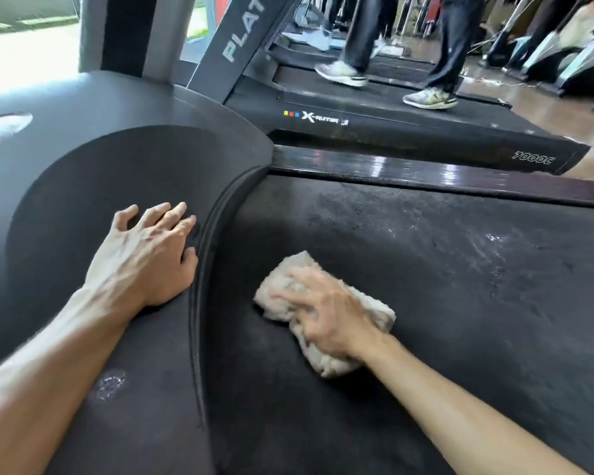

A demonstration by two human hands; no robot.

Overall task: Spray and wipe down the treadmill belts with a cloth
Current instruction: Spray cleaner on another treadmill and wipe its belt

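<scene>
Cloth (323,313) under right hand (330,317) – fingers curled, left hand (144,255) splayed flat

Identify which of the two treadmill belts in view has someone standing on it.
The far black treadmill belt, behind the "X-Runner" side rail, carries two sneakered feet. The near wet black belt carries only the right hand pressing a beige cloth.

A gym is shown. A black rubber treadmill belt (426,286) fills the foreground, and a second black treadmill marked "X-Runner" (408,132) is seen at one o'clock, trodden by pale trainers (429,98). What appear to be further grey exercise machines (570,63) are ranged at two o'clock.
</scene>
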